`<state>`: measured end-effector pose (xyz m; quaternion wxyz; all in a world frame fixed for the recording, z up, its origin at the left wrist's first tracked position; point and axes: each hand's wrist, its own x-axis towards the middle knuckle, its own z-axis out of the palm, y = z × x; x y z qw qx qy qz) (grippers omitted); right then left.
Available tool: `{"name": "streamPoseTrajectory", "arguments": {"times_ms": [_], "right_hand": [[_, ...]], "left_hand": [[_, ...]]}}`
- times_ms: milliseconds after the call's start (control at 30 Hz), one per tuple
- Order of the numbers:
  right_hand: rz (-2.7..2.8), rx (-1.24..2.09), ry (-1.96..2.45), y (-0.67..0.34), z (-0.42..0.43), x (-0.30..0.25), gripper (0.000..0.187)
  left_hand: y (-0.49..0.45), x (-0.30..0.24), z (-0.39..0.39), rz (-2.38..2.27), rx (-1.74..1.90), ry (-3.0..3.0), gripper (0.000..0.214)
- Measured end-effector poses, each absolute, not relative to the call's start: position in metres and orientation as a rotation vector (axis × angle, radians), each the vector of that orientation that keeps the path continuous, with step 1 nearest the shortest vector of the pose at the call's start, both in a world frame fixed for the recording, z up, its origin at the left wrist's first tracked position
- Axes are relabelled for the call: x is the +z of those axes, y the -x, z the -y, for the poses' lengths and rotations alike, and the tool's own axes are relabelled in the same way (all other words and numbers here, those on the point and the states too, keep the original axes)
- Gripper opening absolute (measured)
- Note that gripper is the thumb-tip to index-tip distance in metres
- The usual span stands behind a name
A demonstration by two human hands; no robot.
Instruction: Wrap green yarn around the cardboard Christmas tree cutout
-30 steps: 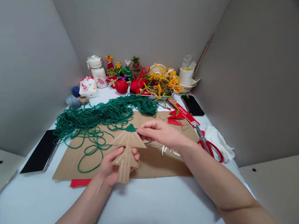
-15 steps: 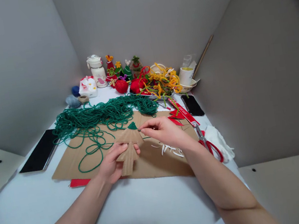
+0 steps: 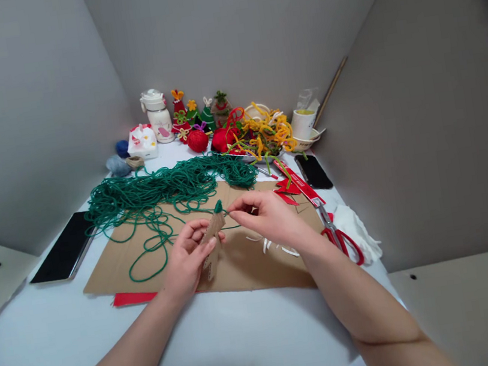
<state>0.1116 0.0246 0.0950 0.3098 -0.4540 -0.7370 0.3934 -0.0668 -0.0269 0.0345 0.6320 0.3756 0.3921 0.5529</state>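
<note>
My left hand (image 3: 191, 257) is closed on a tree-shaped cardboard cutout (image 3: 212, 231), which is turned nearly edge-on. Green yarn (image 3: 218, 206) is wound round the cutout's tip. Just right of that tip, my right hand (image 3: 260, 214) pinches the working strand of green yarn between thumb and fingers. Behind both hands lies a large tangled heap of green yarn (image 3: 158, 189), and loose loops of it spread over a flat cardboard sheet (image 3: 119, 267) under my hands.
Red-handled scissors (image 3: 340, 236), a crumpled white tissue (image 3: 357, 230) and a phone (image 3: 314, 172) lie at right. White scraps (image 3: 283, 249) are on the cardboard. A tablet (image 3: 61, 248) lies at left. Behind stand a white bottle (image 3: 159, 116), red yarn balls (image 3: 197, 141) and a tray of yellow yarn (image 3: 268, 131).
My left hand has turned the cardboard tree from facing me to nearly edge-on. My right hand stays almost in place with its fingers pinched on the yarn.
</note>
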Motion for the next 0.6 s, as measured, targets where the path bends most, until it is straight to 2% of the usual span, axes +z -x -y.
{"name": "streamPoseTrajectory", "arguments": {"times_ms": [333, 467, 600], "right_hand": [[2.035, 0.975, 1.130, -0.1077, -0.0192, 0.0996, 0.025], [2.056, 0.951, 1.109, -0.1068, -0.0192, 0.0999, 0.031], [2.007, 1.019, 1.142, -0.1042, -0.0205, 0.0946, 0.029]], "left_hand": [[0.0627, 0.0341, 0.0301, -1.177, 1.417, -1.203, 0.028], [0.0617, 0.0299, 0.0318, -1.364, 1.451, -1.417, 0.032], [0.0628, 0.0278, 0.0334, -1.504, 1.386, -1.603, 0.037]]}}
